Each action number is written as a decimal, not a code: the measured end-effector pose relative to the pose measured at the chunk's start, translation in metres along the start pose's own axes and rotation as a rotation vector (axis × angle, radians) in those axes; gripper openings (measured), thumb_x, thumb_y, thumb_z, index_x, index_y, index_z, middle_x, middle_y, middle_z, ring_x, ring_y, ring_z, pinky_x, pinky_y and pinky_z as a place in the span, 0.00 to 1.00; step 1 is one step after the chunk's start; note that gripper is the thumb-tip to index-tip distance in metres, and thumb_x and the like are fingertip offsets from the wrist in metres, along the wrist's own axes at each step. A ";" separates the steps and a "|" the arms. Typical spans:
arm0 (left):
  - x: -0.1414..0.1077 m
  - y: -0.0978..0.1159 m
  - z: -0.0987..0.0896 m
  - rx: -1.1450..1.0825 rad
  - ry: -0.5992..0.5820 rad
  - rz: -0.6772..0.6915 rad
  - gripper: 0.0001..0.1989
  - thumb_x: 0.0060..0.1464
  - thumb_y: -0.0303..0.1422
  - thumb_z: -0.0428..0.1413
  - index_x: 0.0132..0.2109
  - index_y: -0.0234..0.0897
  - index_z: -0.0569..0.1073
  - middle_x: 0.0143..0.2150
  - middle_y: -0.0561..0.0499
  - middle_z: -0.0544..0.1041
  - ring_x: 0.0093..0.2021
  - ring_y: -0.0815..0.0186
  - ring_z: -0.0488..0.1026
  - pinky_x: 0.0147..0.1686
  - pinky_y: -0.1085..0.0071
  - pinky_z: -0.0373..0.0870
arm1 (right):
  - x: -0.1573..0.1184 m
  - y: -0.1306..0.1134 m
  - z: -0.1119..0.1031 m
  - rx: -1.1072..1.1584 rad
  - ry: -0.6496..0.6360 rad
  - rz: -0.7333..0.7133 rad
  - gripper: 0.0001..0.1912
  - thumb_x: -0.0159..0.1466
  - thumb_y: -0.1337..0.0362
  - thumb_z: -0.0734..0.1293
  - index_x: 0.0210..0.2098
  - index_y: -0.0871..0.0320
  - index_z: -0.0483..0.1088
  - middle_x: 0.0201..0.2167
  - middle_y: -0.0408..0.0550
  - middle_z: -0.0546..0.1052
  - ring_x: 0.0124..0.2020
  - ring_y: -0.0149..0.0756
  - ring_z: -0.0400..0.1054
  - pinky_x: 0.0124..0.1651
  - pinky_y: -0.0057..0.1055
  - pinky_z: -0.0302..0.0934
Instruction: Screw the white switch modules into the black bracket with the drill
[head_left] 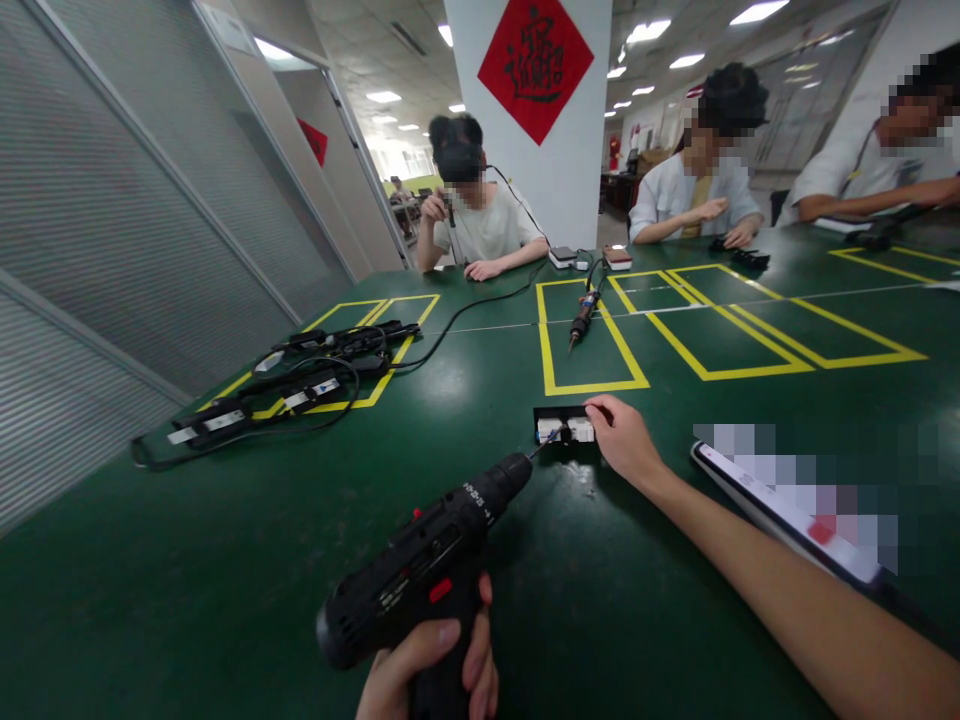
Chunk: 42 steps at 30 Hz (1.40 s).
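My left hand point(442, 655) is wrapped round the handle of a black cordless drill point(420, 560) with red buttons. The drill points up and to the right, and its thin bit reaches a small black holder with white parts point(566, 428) on the green table. Whether the bit's tip touches a screw is too small to tell. At the holder's right end, my right hand point(616, 432) grips its edge with thumb and fingers pressed together.
Black power strips with cables point(322, 375) lie at the left. A soldering-iron-like tool point(583, 318) rests inside yellow tape ahead. A phone point(787, 510) lies by my right forearm. Three people sit across the green table point(225, 560).
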<state>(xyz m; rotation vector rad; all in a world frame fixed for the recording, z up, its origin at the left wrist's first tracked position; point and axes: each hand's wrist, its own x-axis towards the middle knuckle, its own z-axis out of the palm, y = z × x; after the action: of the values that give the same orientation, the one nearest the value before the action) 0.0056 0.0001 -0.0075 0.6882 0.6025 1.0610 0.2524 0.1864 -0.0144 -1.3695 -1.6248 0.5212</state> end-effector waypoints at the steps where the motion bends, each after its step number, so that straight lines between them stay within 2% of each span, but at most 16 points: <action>1: 0.000 0.000 0.000 0.000 0.004 0.001 0.13 0.55 0.31 0.45 0.45 0.30 0.66 0.22 0.51 0.68 0.18 0.65 0.69 0.23 0.64 0.66 | 0.000 0.000 0.000 -0.001 0.001 -0.003 0.11 0.62 0.63 0.58 0.36 0.58 0.71 0.34 0.48 0.76 0.35 0.37 0.68 0.39 0.33 0.59; 13: -0.001 0.002 0.004 0.026 0.042 -0.019 0.12 0.55 0.31 0.45 0.44 0.30 0.66 0.21 0.51 0.67 0.18 0.64 0.68 0.23 0.63 0.66 | 0.001 0.000 -0.001 -0.006 -0.002 -0.010 0.11 0.62 0.64 0.58 0.36 0.58 0.71 0.34 0.48 0.75 0.36 0.37 0.68 0.40 0.32 0.59; 20: -0.002 0.002 0.006 0.004 0.104 -0.019 0.10 0.55 0.31 0.45 0.43 0.33 0.64 0.21 0.51 0.68 0.18 0.65 0.68 0.23 0.64 0.65 | 0.000 0.001 0.000 0.004 -0.006 0.002 0.12 0.63 0.63 0.57 0.36 0.58 0.71 0.35 0.48 0.75 0.36 0.37 0.68 0.41 0.33 0.59; 30: -0.001 0.003 0.009 0.009 0.106 -0.038 0.13 0.55 0.33 0.48 0.44 0.29 0.68 0.21 0.52 0.67 0.17 0.67 0.66 0.23 0.65 0.65 | 0.000 -0.002 -0.001 -0.002 0.004 -0.006 0.12 0.62 0.63 0.57 0.36 0.58 0.71 0.35 0.50 0.76 0.36 0.39 0.68 0.40 0.34 0.60; 42: -0.002 0.005 0.010 0.042 0.063 -0.020 0.13 0.55 0.32 0.46 0.44 0.29 0.66 0.21 0.53 0.66 0.17 0.67 0.67 0.24 0.65 0.65 | 0.000 -0.001 -0.002 -0.009 -0.015 -0.008 0.13 0.62 0.62 0.57 0.36 0.59 0.72 0.35 0.50 0.76 0.36 0.39 0.68 0.40 0.34 0.59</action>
<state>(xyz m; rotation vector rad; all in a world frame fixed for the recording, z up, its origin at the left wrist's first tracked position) 0.0095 -0.0022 0.0027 0.6856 0.6866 1.0568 0.2536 0.1853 -0.0122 -1.3680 -1.6463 0.5208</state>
